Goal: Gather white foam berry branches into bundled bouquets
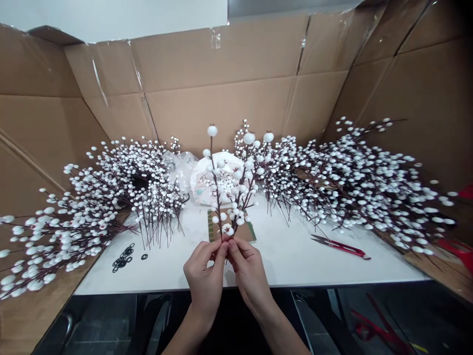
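Near the front edge of the white table, my left hand (205, 268) and my right hand (248, 266) meet at the thumbs. Both pinch the dark stems of white berry sprays (238, 197), which stand upright above my fingers. One thin stem rises on the left from my left fingertips; fuller stems lean right from my right hand. Bare stem ends poke out below my fingers. Just behind the sprays lies a piece of brown cardboard (242, 232) with green print. My fingers hide where the stems come together.
Large heaps of white berry sprays lie left (121, 192) and right (332, 182). A white bag (199, 185) of loose berries stands at the back. Black rings (123, 259) lie front left, red-handled thread snips (342, 246) front right. Cardboard walls (229, 108) surround the table (288, 261).
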`<action>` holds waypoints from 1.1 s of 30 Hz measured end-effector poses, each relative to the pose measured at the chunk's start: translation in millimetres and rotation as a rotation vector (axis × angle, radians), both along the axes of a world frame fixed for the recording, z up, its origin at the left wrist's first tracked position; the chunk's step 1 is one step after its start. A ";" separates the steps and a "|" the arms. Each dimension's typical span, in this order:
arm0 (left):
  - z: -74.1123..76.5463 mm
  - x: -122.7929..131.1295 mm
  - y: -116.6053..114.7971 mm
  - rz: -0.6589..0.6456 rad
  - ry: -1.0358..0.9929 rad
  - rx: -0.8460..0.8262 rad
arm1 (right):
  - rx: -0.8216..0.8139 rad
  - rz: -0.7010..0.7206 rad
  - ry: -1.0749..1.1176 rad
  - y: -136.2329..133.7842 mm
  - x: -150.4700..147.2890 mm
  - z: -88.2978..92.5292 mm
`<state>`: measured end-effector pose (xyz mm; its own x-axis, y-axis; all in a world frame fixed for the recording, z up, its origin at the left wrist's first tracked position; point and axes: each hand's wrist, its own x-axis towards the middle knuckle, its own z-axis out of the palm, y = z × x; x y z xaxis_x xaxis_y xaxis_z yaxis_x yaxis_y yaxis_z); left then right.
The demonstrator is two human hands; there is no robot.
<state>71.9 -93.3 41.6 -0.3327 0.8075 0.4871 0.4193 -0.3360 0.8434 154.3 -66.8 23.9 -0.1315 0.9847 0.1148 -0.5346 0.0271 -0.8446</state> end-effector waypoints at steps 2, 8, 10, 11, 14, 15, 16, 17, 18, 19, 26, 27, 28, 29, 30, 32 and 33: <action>1.3 -1.4 -0.6 -0.004 0.046 0.016 | 0.033 0.020 -0.041 0.9 0.9 -2.2; 3.7 -5.5 -4.9 -0.048 0.031 -0.023 | 0.060 0.013 -0.138 -2.2 3.8 -5.0; 3.7 -7.2 -5.6 -0.034 -0.005 -0.034 | 0.035 0.000 -0.122 -3.6 3.2 -6.9; 3.7 -8.0 -5.8 -0.031 -0.019 -0.049 | 0.026 -0.003 -0.111 -4.0 2.5 -8.0; 4.1 -9.0 -6.4 -0.048 -0.012 -0.126 | 0.032 -0.009 -0.094 -4.7 0.2 -10.0; 4.6 -8.9 -6.7 -0.056 0.000 -0.150 | 0.037 -0.008 -0.097 -4.9 -0.4 -10.0; 5.3 -8.9 -7.0 -0.059 0.010 -0.166 | 0.040 -0.005 -0.099 -5.2 -0.7 -9.5; 6.2 -9.1 -7.3 -0.061 0.018 -0.174 | 0.041 -0.002 -0.103 -5.6 -0.6 -8.7; 7.4 -9.8 -7.4 -0.066 0.022 -0.182 | 0.040 0.000 -0.111 -6.2 0.0 -7.5; 8.9 -11.1 -7.2 -0.079 0.019 -0.191 | 0.038 0.002 -0.126 -6.7 1.2 -6.0; 26.6 -38.4 4.0 -0.450 -0.035 -0.474 | 0.162 0.228 -0.353 -9.8 19.2 4.2; 29.3 -41.4 5.3 -0.474 -0.007 -0.476 | 0.183 0.250 -0.387 -10.2 21.0 4.7; 31.5 -43.2 6.2 -0.482 0.025 -0.460 | 0.204 0.253 -0.422 -10.7 22.2 5.0; 33.2 -43.9 6.6 -0.477 0.056 -0.433 | 0.230 0.241 -0.457 -11.4 22.8 5.2; 34.0 -43.5 6.8 -0.461 0.079 -0.404 | 0.258 0.212 -0.492 -12.1 23.0 5.2; 33.0 -41.0 7.1 -0.422 0.100 -0.363 | 0.320 0.124 -0.559 -13.7 22.3 4.7; 31.2 -39.4 7.6 -0.410 0.098 -0.356 | 0.347 0.077 -0.591 -14.5 21.6 4.0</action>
